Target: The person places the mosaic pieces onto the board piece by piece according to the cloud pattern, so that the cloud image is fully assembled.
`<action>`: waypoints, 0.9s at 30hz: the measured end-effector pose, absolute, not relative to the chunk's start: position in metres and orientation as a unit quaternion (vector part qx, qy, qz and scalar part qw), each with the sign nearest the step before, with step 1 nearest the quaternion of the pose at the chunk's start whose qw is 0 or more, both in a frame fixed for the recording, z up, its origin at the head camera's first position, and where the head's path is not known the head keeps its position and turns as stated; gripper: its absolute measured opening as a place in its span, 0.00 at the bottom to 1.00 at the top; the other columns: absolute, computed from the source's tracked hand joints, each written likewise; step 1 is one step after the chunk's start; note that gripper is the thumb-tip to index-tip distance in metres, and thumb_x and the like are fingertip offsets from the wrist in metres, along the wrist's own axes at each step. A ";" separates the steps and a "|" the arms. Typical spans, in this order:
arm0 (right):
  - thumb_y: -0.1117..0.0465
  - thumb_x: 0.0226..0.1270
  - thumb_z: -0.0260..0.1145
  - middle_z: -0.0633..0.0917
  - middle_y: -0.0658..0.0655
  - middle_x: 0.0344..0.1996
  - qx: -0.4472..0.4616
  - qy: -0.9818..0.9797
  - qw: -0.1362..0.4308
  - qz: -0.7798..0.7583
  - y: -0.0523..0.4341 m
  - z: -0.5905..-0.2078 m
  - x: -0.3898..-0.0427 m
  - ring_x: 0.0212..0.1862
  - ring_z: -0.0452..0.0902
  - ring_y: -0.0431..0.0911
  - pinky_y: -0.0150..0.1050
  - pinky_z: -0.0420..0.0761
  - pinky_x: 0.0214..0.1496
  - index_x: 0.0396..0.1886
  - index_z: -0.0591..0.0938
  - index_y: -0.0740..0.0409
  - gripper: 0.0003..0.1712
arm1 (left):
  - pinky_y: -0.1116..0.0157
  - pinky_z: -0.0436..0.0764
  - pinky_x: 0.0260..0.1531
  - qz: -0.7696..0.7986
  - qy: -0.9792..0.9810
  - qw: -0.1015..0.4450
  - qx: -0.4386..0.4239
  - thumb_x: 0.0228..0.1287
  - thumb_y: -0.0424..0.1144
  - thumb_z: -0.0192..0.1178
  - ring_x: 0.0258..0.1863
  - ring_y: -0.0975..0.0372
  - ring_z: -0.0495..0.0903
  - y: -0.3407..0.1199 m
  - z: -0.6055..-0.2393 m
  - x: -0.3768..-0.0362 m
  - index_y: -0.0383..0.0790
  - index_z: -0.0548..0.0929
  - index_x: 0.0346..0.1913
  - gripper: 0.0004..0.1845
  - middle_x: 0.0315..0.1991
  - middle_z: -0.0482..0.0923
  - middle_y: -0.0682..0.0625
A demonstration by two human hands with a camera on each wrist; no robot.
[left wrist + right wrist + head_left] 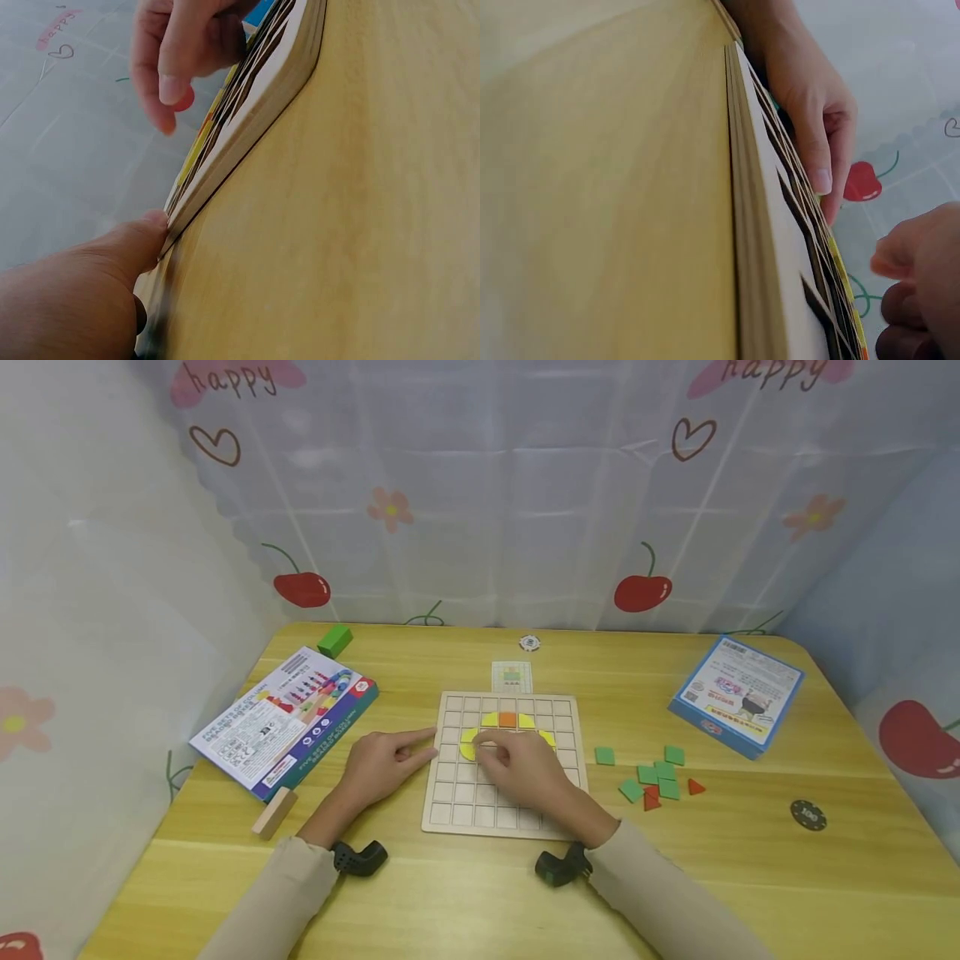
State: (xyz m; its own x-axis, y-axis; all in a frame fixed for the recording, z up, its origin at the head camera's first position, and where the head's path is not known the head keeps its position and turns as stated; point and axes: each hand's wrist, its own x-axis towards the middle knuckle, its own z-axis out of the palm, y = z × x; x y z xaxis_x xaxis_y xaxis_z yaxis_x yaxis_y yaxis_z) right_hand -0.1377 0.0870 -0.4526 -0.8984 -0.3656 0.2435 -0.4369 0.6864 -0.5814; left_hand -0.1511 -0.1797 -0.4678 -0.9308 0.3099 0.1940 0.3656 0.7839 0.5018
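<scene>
The left hand [382,764] lies flat, fingertips steadying the grid board's [450,802] left edge; the right hand [525,768] curls over the yellow pieces [468,745], though whether it pinches 1 I cannot tell. The board lies square on the surface [675,877], nearly equal-sided. Fitting seems underway; next likely calls for aligning a piece to its cell. An orange square [507,720] tops the shape.

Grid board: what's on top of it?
On the grid board: yellow pieces around an orange square. The right hand covers the cells beneath; anything there is hidden.
</scene>
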 end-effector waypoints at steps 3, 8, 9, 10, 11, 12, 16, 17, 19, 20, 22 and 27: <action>0.54 0.74 0.65 0.61 0.39 0.09 0.216 -0.907 0.064 0.355 0.095 -0.447 -0.133 0.15 0.52 0.34 0.33 0.57 0.19 0.48 0.89 0.44 0.10 | 0.64 0.60 0.22 -0.277 -0.943 0.050 -0.179 0.67 0.59 0.66 0.15 0.67 0.63 -0.179 -0.467 -0.150 0.59 0.86 0.61 0.22 0.14 0.64 0.62; 0.56 0.72 0.67 0.61 0.40 0.11 0.209 -0.906 0.078 0.359 0.119 -0.441 -0.120 0.16 0.53 0.34 0.33 0.58 0.20 0.48 0.90 0.45 0.09 | 0.65 0.59 0.21 -0.278 -0.942 0.053 -0.182 0.67 0.59 0.67 0.15 0.67 0.62 -0.179 -0.467 -0.150 0.58 0.86 0.61 0.22 0.13 0.64 0.62; 0.57 0.72 0.67 0.61 0.40 0.11 0.206 -0.907 0.080 0.359 0.125 -0.440 -0.117 0.16 0.53 0.34 0.33 0.58 0.20 0.48 0.90 0.45 0.09 | 0.65 0.59 0.21 -0.277 -0.942 0.054 -0.183 0.67 0.59 0.67 0.15 0.67 0.62 -0.179 -0.467 -0.150 0.58 0.86 0.61 0.22 0.13 0.64 0.62; 0.57 0.71 0.68 0.61 0.40 0.11 0.203 -0.907 0.082 0.359 0.131 -0.441 -0.115 0.16 0.53 0.34 0.32 0.58 0.21 0.48 0.90 0.45 0.10 | 0.65 0.59 0.21 -0.277 -0.942 0.055 -0.183 0.67 0.58 0.67 0.15 0.67 0.62 -0.179 -0.467 -0.150 0.58 0.86 0.61 0.22 0.13 0.64 0.63; 0.57 0.71 0.69 0.61 0.39 0.11 0.200 -0.908 0.085 0.358 0.137 -0.441 -0.112 0.16 0.54 0.34 0.32 0.58 0.21 0.48 0.90 0.45 0.10 | 0.65 0.59 0.21 -0.277 -0.941 0.056 -0.184 0.67 0.58 0.66 0.15 0.67 0.62 -0.179 -0.467 -0.150 0.58 0.86 0.61 0.22 0.13 0.64 0.63; 0.58 0.70 0.70 0.61 0.39 0.12 0.198 -0.909 0.090 0.356 0.144 -0.442 -0.110 0.17 0.54 0.34 0.32 0.58 0.21 0.48 0.90 0.46 0.10 | 0.65 0.59 0.21 -0.275 -0.942 0.058 -0.184 0.67 0.59 0.66 0.15 0.67 0.62 -0.179 -0.468 -0.150 0.58 0.86 0.61 0.22 0.13 0.64 0.63; 0.59 0.66 0.74 0.63 0.39 0.14 0.191 -0.909 0.110 0.354 0.172 -0.447 -0.100 0.18 0.57 0.34 0.32 0.61 0.22 0.48 0.90 0.48 0.11 | 0.65 0.59 0.21 -0.274 -0.942 0.055 -0.184 0.68 0.59 0.66 0.15 0.67 0.62 -0.179 -0.468 -0.150 0.58 0.86 0.61 0.22 0.13 0.64 0.62; 0.60 0.65 0.75 0.64 0.39 0.14 0.189 -0.910 0.116 0.350 0.180 -0.447 -0.098 0.18 0.57 0.35 0.32 0.61 0.22 0.48 0.89 0.48 0.12 | 0.65 0.59 0.21 -0.274 -0.942 0.053 -0.184 0.68 0.59 0.66 0.15 0.67 0.61 -0.179 -0.468 -0.150 0.58 0.86 0.61 0.22 0.13 0.64 0.62; 0.60 0.64 0.75 0.66 0.39 0.15 0.179 -0.914 0.124 0.343 0.194 -0.449 -0.095 0.18 0.59 0.35 0.33 0.63 0.22 0.49 0.89 0.49 0.13 | 0.65 0.59 0.21 -0.275 -0.942 0.053 -0.184 0.68 0.59 0.66 0.15 0.67 0.61 -0.179 -0.468 -0.150 0.58 0.86 0.61 0.22 0.13 0.64 0.62; 0.60 0.65 0.75 0.66 0.40 0.15 0.169 -0.918 0.124 0.335 0.201 -0.449 -0.094 0.18 0.59 0.35 0.33 0.63 0.21 0.49 0.89 0.49 0.13 | 0.64 0.59 0.21 -0.276 -0.942 0.053 -0.184 0.68 0.59 0.66 0.15 0.67 0.62 -0.179 -0.468 -0.150 0.58 0.86 0.61 0.22 0.13 0.64 0.62; 0.59 0.66 0.75 0.67 0.40 0.15 0.148 -0.928 0.128 0.317 0.215 -0.450 -0.092 0.17 0.59 0.35 0.33 0.62 0.20 0.50 0.88 0.49 0.13 | 0.64 0.59 0.22 -0.276 -0.942 0.053 -0.183 0.67 0.59 0.66 0.15 0.67 0.62 -0.179 -0.468 -0.150 0.58 0.86 0.61 0.22 0.13 0.64 0.62; 0.58 0.65 0.75 0.66 0.41 0.13 0.116 -0.945 0.157 0.263 0.238 -0.447 -0.090 0.17 0.57 0.36 0.34 0.61 0.20 0.50 0.88 0.56 0.15 | 0.64 0.59 0.22 -0.275 -0.942 0.054 -0.182 0.67 0.58 0.67 0.15 0.67 0.61 -0.179 -0.467 -0.150 0.58 0.86 0.61 0.22 0.13 0.64 0.62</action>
State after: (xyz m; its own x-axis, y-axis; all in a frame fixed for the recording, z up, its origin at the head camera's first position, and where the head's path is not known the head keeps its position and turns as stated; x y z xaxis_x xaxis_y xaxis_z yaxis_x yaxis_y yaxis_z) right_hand -0.0903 0.2382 -0.4466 -0.9236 -0.1368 0.3582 -0.3023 0.8344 -0.4608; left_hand -0.1496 -0.1790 -0.4666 -0.9275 0.3141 0.2029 0.3739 0.7824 0.4980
